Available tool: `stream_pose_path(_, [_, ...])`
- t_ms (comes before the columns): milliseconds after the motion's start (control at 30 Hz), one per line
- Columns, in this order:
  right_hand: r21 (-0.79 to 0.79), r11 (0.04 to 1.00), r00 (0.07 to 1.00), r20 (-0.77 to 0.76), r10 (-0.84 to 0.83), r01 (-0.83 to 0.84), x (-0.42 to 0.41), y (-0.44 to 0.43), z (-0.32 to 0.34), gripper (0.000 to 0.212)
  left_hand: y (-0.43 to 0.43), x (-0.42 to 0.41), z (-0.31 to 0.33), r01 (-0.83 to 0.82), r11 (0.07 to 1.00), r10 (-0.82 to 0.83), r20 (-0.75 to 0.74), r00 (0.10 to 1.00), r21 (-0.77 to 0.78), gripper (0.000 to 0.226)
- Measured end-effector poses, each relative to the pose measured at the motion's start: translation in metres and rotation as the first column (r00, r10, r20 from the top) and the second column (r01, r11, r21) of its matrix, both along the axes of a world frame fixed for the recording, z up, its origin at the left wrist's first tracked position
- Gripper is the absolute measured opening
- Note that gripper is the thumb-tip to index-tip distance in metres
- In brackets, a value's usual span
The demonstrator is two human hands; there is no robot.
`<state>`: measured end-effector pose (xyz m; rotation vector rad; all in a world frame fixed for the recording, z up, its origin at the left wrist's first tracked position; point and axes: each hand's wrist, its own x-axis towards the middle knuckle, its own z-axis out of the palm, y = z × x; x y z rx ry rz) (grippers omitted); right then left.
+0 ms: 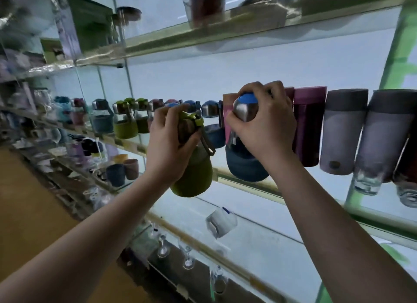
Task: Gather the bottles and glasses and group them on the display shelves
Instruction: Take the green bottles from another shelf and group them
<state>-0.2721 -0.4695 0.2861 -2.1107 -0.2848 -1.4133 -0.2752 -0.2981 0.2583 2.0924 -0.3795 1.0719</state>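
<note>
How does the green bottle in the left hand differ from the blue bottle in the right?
The green bottle has a green sleeve and lid; the blue bottle a dark blue sleeve and blue-topped steel cap. The green bottle hangs lower, in front of the shelf edge; the blue bottle is at shelf level beside a maroon tumbler. Both are gripped at the top, by left hand and right hand.

One feed on my end: head cam, wide-angle, slightly rolled, facing the glass shelves [246, 182] close up. Mid-frame sit the left hand [167, 144] and right hand [264, 124]. Shelf run recedes beyond the left hand, floor [27, 201] below it.
</note>
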Motion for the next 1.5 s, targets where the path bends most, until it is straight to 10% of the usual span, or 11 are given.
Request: stream_pose_path(1500, [0.096, 0.894, 0.893, -0.165, -0.419, 0.437, 0.175, 0.153, -0.028, 0.036, 0.205, 0.227, 0.006, 0.478, 0.878, -0.478, 0.003, 0.878, -0.016, 0.050])
